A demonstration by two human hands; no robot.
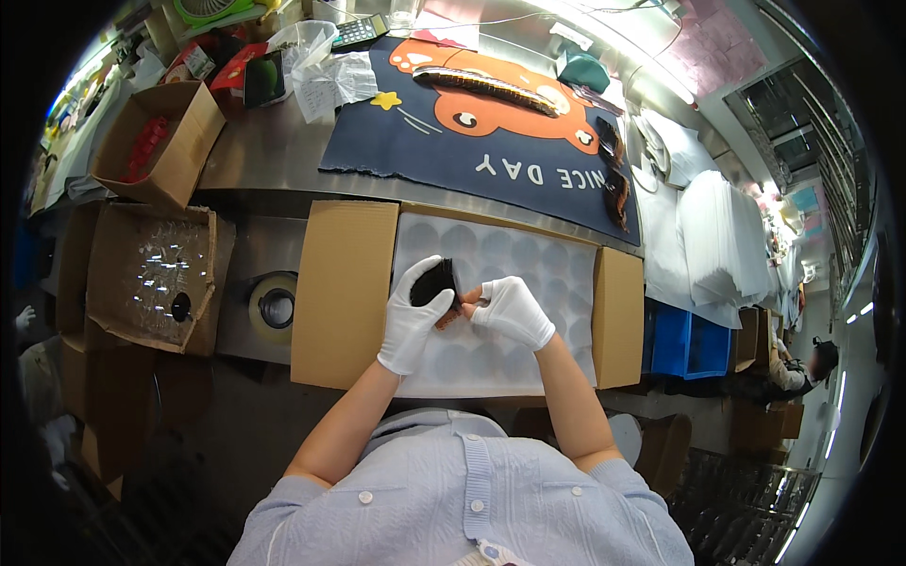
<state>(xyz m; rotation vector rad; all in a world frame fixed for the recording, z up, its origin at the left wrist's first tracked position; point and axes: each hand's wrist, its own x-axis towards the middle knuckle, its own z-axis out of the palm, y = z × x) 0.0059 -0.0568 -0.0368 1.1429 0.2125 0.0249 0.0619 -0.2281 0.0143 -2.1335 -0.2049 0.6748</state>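
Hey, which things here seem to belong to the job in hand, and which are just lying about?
Seemingly in use:
black object, held in the gloved left hand
gloved right hand, fingertips close to that object
open cardboard box and its pale layer, beneath both hands

Apparently just lying about:
calculator
small carton holding red pieces
blue bin

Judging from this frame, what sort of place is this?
Probably a workshop or packing area, suggested by an open carton, a cardboard box holding red items, and stacked white sheets.
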